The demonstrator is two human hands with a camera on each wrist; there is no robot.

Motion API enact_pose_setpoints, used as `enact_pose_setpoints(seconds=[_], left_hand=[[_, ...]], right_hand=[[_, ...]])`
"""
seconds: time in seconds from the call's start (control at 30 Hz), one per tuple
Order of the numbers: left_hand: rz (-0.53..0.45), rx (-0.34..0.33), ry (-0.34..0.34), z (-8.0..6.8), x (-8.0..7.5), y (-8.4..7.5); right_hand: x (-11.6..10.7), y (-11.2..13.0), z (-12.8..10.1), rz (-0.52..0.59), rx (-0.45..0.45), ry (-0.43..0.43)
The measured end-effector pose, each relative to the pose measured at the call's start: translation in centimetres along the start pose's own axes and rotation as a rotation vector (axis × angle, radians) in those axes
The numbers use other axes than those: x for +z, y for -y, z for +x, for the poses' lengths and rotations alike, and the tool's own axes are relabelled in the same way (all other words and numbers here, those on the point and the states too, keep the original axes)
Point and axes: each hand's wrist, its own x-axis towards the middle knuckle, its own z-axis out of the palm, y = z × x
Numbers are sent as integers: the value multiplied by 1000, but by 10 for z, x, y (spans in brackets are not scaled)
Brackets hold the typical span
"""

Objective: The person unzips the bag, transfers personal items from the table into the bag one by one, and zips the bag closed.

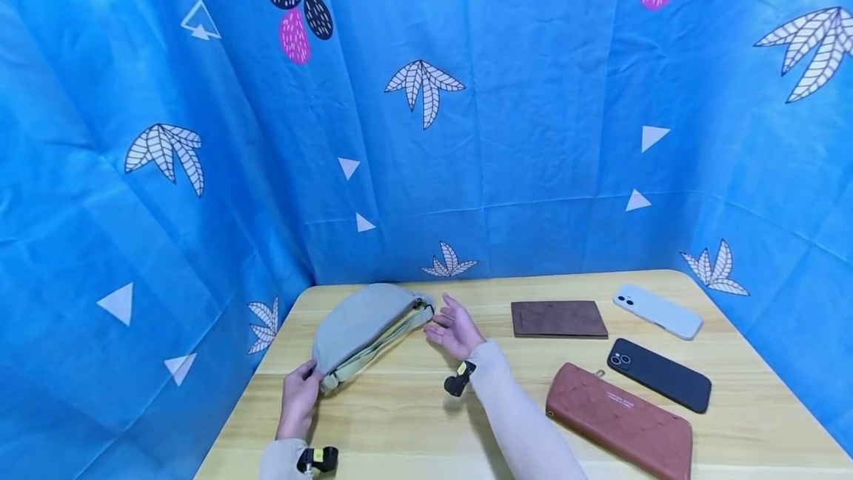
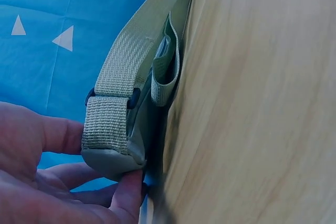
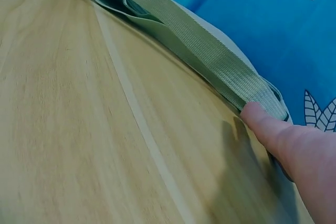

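A half-moon waist bag [image 1: 360, 321] in grey-green lies at the table's back left, its pale green webbing strap [image 1: 376, 352] along the near side. My left hand [image 1: 300, 395] grips the bag's left end; in the left wrist view the thumb and fingers curl around the corner below the strap's dark buckle [image 2: 134, 98]. At the bag's right end, my right hand [image 1: 455, 328] has its fingers spread and relaxed. In the right wrist view its thumb [image 3: 273, 129] overlaps the strap's end; the other fingers are mostly hidden there.
On the right half of the wooden table [image 1: 413, 428] are a flat dark brown wallet [image 1: 558, 318], a white phone [image 1: 657, 311], a black phone [image 1: 660, 375] and a reddish-brown quilted long wallet [image 1: 620, 417]. A blue patterned curtain [image 1: 533, 132] hangs around the table.
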Motion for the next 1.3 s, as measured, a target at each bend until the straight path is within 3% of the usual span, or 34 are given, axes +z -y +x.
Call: enact_pose_setpoints(seconds=[0.27, 0.67, 0.9, 1.3], left_hand=[[0, 6, 14, -3, 0, -3], [37, -5, 37, -10, -1, -2], [41, 1, 44, -10, 1, -2], [39, 22, 69, -14, 2, -1]], right_hand=[[-2, 1, 0, 5, -21, -47], [-9, 2, -4, 80, -25, -23], [-11, 2, -8, 53, -47, -45], [-13, 4, -15, 100, -83, -97]])
